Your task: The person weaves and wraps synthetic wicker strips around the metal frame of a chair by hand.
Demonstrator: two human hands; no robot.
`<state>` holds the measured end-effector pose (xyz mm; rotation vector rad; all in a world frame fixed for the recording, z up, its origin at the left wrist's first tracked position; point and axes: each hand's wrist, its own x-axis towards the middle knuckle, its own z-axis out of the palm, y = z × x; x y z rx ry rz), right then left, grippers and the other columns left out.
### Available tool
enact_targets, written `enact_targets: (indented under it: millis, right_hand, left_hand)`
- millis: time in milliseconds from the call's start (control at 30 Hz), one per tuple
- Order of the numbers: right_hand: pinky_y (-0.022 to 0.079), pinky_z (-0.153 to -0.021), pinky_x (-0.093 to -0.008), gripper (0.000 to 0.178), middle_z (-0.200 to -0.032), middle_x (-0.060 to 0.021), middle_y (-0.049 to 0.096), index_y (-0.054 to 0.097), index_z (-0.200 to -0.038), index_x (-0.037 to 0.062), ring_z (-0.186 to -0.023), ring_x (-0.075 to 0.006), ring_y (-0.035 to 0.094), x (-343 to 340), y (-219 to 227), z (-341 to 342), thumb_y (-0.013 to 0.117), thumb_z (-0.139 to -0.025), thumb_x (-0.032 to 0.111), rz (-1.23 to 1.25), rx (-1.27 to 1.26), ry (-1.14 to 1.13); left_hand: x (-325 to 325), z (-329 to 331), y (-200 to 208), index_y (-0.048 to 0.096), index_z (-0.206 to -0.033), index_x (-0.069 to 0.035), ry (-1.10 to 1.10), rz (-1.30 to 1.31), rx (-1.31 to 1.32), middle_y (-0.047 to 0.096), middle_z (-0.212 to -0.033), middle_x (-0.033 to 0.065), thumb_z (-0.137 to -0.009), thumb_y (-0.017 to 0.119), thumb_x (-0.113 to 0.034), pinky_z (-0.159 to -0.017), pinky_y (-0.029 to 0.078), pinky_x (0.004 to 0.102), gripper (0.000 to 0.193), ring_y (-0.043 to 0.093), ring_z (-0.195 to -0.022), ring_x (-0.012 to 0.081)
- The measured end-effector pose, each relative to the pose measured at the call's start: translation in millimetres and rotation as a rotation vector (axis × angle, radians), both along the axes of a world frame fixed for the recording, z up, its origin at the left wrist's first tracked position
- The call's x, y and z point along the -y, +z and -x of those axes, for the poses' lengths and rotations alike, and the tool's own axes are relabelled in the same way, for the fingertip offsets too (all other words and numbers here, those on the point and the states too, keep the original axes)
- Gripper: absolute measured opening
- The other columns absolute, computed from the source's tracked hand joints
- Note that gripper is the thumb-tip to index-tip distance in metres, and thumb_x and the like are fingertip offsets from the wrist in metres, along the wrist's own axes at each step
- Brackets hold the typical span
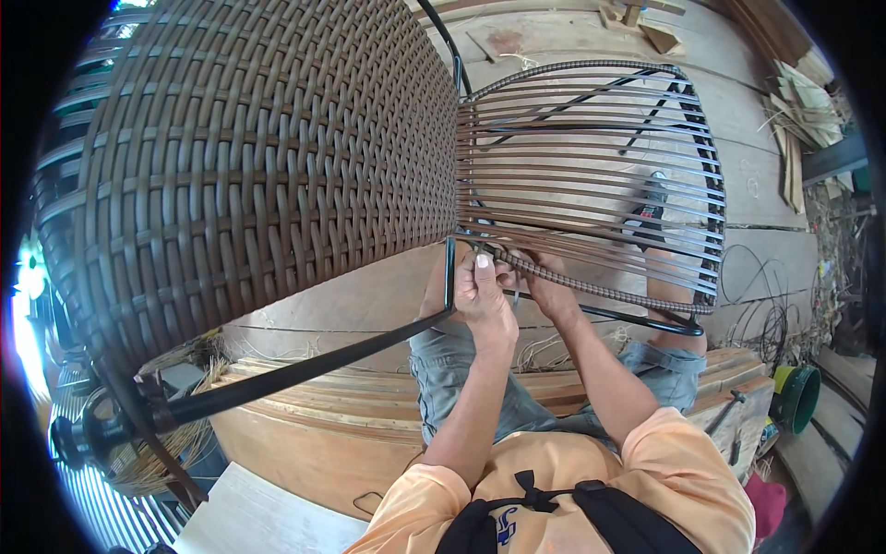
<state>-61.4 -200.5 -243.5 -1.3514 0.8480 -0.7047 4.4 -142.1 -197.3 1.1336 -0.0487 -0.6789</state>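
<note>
A brown wicker chair lies before me, its woven panel (pixel 268 138) filling the upper left. To its right spreads a seat frame strung with parallel brown strands (pixel 591 175). Its near rail (pixel 609 295) is wrapped with strand. At the inner corner of that rail, my left hand (pixel 484 288) is closed, thumb up and fingers curled; what it pinches is hidden. Close beside it, my right hand (pixel 551 294) reaches up under the rail with bent fingers, partly covered by it. A thin pale strip (pixel 515 297) shows between the hands.
A black metal bar (pixel 314 367) of the chair crosses at left. I sit by stacked wooden boards (pixel 369 392). A hammer (pixel 725 412) lies at right near a green bucket (pixel 796 399). Loose dark strands (pixel 761 300) coil on the floor. Wood scraps (pixel 803 111) lie far right.
</note>
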Motion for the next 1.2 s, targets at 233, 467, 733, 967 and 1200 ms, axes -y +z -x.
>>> enact_targets:
  millis: [233, 467, 733, 967, 1200]
  right_hand:
    - [0.042, -0.054, -0.0223, 0.018, -0.069, -0.0011, 0.054, 0.058, -0.087, 0.0019, -0.065, -0.0077, 0.051, -63, 27, 37, 0.050, -0.089, 0.018, -0.587, 0.041, -0.086]
    - [0.041, -0.050, -0.0277, 0.017, -0.065, 0.0011, 0.045, 0.051, -0.095, 0.0071, -0.055, -0.0138, 0.047, -66, 59, -20, 0.045, -0.091, 0.022, -1.056, 0.843, -0.012]
    - [0.037, -0.044, -0.0242, 0.019, -0.061, 0.0006, 0.044, 0.053, -0.101, 0.0046, -0.049, -0.0091, 0.041, -66, 18, 4, 0.049, -0.090, 0.020, -0.623, 0.348, -0.050]
    - [0.039, -0.046, -0.0211, 0.020, -0.063, -0.0008, 0.051, 0.058, -0.095, 0.0011, -0.051, -0.0073, 0.047, -19, -49, -7, 0.047, -0.090, 0.018, -0.283, 0.066, 0.013]
    - [0.044, -0.070, -0.0355, 0.039, -0.087, -0.0144, 0.057, 0.051, -0.103, 0.0000, -0.079, -0.0226, 0.054, 16, -52, -2, 0.047, -0.088, 0.036, 0.105, -0.142, 0.008]
  left_hand:
    - [-140, -19, 68, 0.051, -0.085, -0.004, -0.465, 0.170, -0.354, 0.048, -0.077, 0.0029, -0.080, 0.060, -0.025, -0.053, 0.038, 0.0269, 0.022, 0.045, -0.059, 0.0156]
    - [-479, -79, 102, 0.053, -0.081, -0.007, 0.167, 0.157, -0.225, 0.052, -0.075, 0.0028, -0.091, 0.043, -0.030, -0.039, 0.032, 0.0213, 0.027, 0.037, -0.045, 0.0082]
    - [-501, -127, 73, 0.052, -0.070, -0.005, 0.246, -1.235, -0.110, 0.050, -0.061, 0.0026, -0.090, 0.038, -0.036, -0.036, 0.032, 0.0233, 0.039, 0.039, -0.039, 0.0119]
    - [-170, -21, 91, 0.055, -0.098, -0.001, -0.595, -0.749, 0.095, 0.057, -0.084, 0.0057, -0.086, 0.053, -0.023, -0.061, 0.045, 0.0235, 0.026, 0.052, -0.065, 0.0101]
    - [6, -18, 2, 0.052, -0.095, -0.007, -0.438, -0.292, 0.080, 0.057, -0.078, 0.0027, -0.085, 0.056, -0.028, -0.053, 0.045, 0.0250, 0.024, 0.056, -0.064, 0.0119]
